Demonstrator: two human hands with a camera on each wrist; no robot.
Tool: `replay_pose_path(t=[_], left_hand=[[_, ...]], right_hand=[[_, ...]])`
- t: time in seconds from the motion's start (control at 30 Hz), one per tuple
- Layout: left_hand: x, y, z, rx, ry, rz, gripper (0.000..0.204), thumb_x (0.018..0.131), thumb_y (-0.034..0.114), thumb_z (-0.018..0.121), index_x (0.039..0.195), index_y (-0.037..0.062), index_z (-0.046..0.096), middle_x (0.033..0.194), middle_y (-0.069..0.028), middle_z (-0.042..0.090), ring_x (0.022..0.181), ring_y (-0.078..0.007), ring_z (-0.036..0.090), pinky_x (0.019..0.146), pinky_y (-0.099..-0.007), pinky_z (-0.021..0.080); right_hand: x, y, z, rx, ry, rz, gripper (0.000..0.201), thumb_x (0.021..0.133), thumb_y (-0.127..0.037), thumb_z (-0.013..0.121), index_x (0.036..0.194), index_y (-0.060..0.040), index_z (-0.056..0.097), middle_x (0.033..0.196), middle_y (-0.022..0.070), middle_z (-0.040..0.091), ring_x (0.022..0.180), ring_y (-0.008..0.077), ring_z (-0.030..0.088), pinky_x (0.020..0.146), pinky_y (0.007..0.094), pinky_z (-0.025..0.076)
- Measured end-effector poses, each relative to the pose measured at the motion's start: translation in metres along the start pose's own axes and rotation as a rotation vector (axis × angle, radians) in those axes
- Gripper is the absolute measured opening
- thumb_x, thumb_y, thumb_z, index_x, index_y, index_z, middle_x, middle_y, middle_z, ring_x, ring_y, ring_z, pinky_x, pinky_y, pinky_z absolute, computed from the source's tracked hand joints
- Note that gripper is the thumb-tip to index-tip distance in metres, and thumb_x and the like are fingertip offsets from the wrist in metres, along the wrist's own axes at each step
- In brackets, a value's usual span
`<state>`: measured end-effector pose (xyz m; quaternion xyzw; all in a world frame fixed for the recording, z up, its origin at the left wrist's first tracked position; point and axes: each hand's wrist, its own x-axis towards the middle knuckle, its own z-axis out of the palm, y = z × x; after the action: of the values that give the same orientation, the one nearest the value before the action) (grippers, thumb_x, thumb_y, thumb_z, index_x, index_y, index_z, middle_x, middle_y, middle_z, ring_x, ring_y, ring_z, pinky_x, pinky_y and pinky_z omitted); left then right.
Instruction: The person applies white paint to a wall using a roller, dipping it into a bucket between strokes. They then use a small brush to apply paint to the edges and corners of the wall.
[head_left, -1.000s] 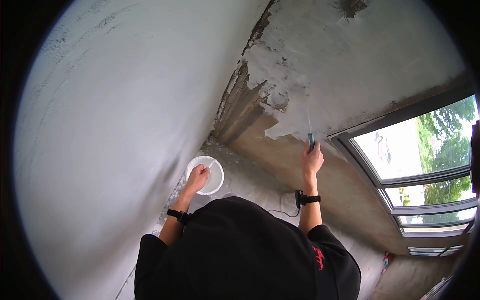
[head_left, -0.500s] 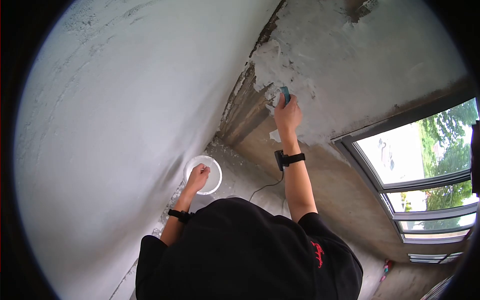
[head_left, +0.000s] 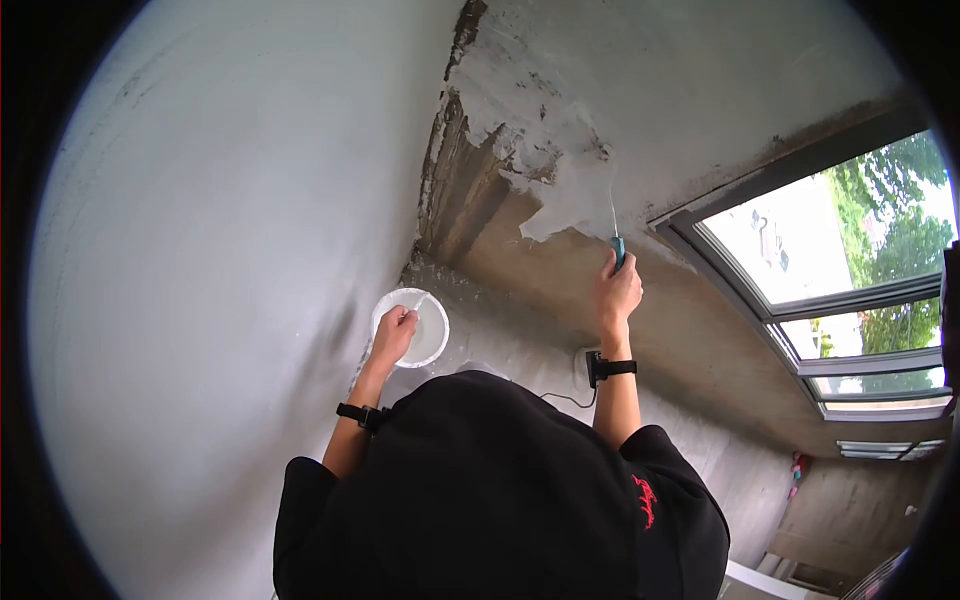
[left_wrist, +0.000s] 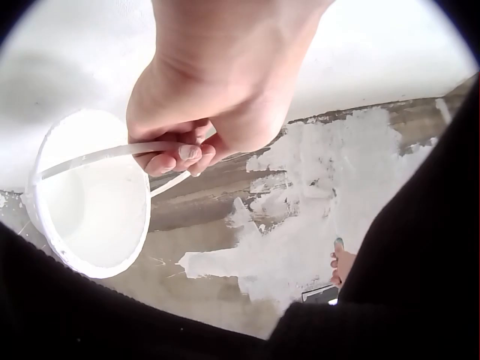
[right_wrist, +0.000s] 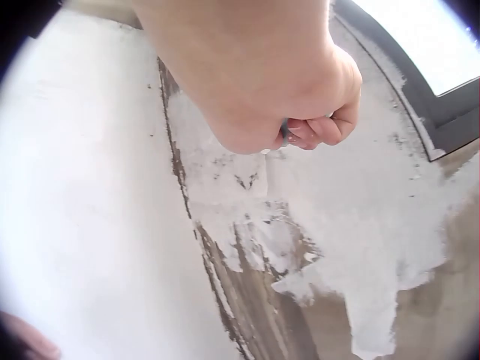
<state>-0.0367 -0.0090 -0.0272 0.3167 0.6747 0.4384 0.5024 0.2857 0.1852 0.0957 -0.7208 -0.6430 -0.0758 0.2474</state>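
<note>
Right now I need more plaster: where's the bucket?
In the head view the bucket hangs lower left, its handle gripped by the left hand, near the wall corner.

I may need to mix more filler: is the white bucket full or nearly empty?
Cannot tell the level. The left hand holds the white bucket by its handle; its inside shows only white.

1 bucket [head_left: 412,327], 1 scraper [head_left: 618,250], 1 window [head_left: 840,270].

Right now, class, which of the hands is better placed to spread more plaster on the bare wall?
Probably the right hand: it grips the trowel against the wall; the left hand holds the bucket handle.
</note>
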Motion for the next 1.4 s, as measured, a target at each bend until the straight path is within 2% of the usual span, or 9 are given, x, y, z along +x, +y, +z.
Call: replay_pose_path(t=[0.23,0.47,0.63,0.97,1.03,1.1,1.2,1.33,1.4], left_hand=[[0.014,0.013,0.007,-0.107,-0.071,0.005,0.024,0.091,0.018,0.056,0.075,0.0013,0.052,0.062,-0.0018,0.052,0.056,-0.0076,0.047,0.049,-0.0271,0.036],[0.021,0.052,0.013,-0.193,-0.138,-0.081,0.017,0.093,0.016,0.053,0.088,0.0003,0.054,0.064,-0.0015,0.05,0.051,-0.0067,0.041,0.045,-0.0239,0.032],[0.021,0.073,0.014,-0.134,-0.162,-0.073,0.019,0.096,0.018,0.051,0.092,-0.0003,0.055,0.065,0.0009,0.046,0.054,-0.007,0.04,0.048,-0.0233,0.035],[0.01,0.103,0.026,-0.123,-0.224,-0.016,0.019,0.096,0.021,0.055,0.091,0.0026,0.056,0.062,0.0056,0.039,0.052,-0.0023,0.032,0.046,-0.0201,0.026],[0.008,0.108,0.03,-0.08,-0.267,-0.025,0.019,0.096,0.021,0.055,0.09,0.0032,0.055,0.062,0.0064,0.038,0.052,-0.0019,0.03,0.045,-0.0199,0.025],[0.0,0.108,0.029,-0.052,-0.266,-0.028,0.019,0.096,0.021,0.055,0.09,0.0034,0.055,0.062,0.0065,0.038,0.052,-0.0018,0.031,0.045,-0.0198,0.025],[0.0,0.108,0.03,-0.048,-0.274,-0.008,0.019,0.097,0.021,0.055,0.09,0.0035,0.055,0.062,0.0066,0.038,0.052,-0.0016,0.031,0.046,-0.0196,0.025],[0.002,0.102,0.027,-0.05,-0.281,0.028,0.02,0.097,0.022,0.055,0.091,0.0033,0.056,0.063,0.0066,0.039,0.053,-0.0013,0.031,0.047,-0.0193,0.026],[0.007,0.096,0.025,-0.036,-0.273,0.047,0.02,0.097,0.022,0.055,0.091,0.003,0.056,0.063,0.0065,0.039,0.054,-0.0012,0.032,0.047,-0.0194,0.027]], right_hand=[[-0.032,0.035,-0.008,0.1,-0.05,0.091,0.036,0.093,-0.04,0.054,0.09,-0.0037,0.06,0.073,0.023,0.064,0.071,0.0425,0.063,0.063,0.0508,0.048],[-0.083,0.029,-0.058,0.318,-0.573,0.015,0.043,0.09,-0.04,0.059,0.095,0.0021,0.066,0.073,0.0243,0.062,0.071,0.0399,0.063,0.067,0.0421,0.049],[-0.114,0.003,-0.072,0.282,-0.866,-0.11,0.041,0.088,-0.037,0.06,0.089,0.0035,0.066,0.075,0.0256,0.063,0.075,0.0429,0.062,0.068,0.0459,0.048],[-0.153,-0.034,-0.009,0.353,-0.928,-0.252,0.034,0.086,-0.03,0.059,0.083,0.004,0.063,0.08,0.0263,0.065,0.08,0.0466,0.062,0.074,0.0505,0.049],[-0.153,-0.04,0.005,0.33,-0.924,-0.282,0.031,0.084,-0.028,0.059,0.082,0.0031,0.061,0.081,0.0248,0.066,0.079,0.0454,0.063,0.074,0.0504,0.051],[-0.156,-0.045,0.004,0.237,-0.811,-0.451,0.024,0.083,-0.022,0.058,0.08,0.0017,0.061,0.082,0.023,0.066,0.077,0.0411,0.065,0.071,0.0474,0.053],[-0.156,-0.052,0.006,0.168,-0.672,-0.51,0.019,0.081,-0.018,0.056,0.08,-0.0005,0.062,0.086,0.0206,0.067,0.074,0.0358,0.067,0.067,0.0435,0.054],[-0.17,-0.065,0.008,0.17,-0.654,-0.54,0.016,0.08,-0.014,0.053,0.078,-0.0029,0.064,0.08,0.0195,0.067,0.07,0.0342,0.067,0.064,0.0417,0.054],[-0.176,-0.071,0.007,0.153,-0.759,-0.543,0.017,0.078,-0.013,0.053,0.081,-0.0033,0.067,0.073,0.0189,0.067,0.068,0.0344,0.067,0.064,0.0417,0.054]])
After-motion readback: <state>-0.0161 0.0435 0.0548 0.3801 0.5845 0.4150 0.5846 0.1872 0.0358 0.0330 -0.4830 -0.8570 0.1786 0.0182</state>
